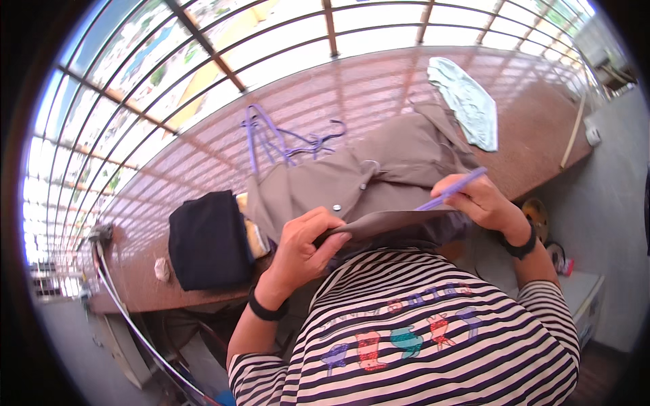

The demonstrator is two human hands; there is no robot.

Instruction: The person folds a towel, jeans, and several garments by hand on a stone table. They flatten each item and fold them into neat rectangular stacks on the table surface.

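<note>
A grey-brown garment with snap buttons (pixel 315 188) lies across the table in front of me, its near edge lifted. My left hand (pixel 310 243) pinches that edge between thumb and fingers. In my right hand (pixel 472 200) is a purple clothes hanger (pixel 464 181), one end sticking up past the fingers and the other running down to the garment's raised edge. How far the hanger reaches inside the cloth is hidden. Beyond the garment, more purple hangers (pixel 274 134) lie in a loose group. A pale hook (pixel 373 165) shows on the cloth near a button.
A folded black cloth (pixel 208 241) lies at the left, beside a yellowish one (pixel 255 238) and a small crumpled pale item (pixel 162 269). A pale mint cloth (pixel 469 104) lies at the back right. Metal window bars (pixel 330 25) stand behind the brown table (pixel 533 137).
</note>
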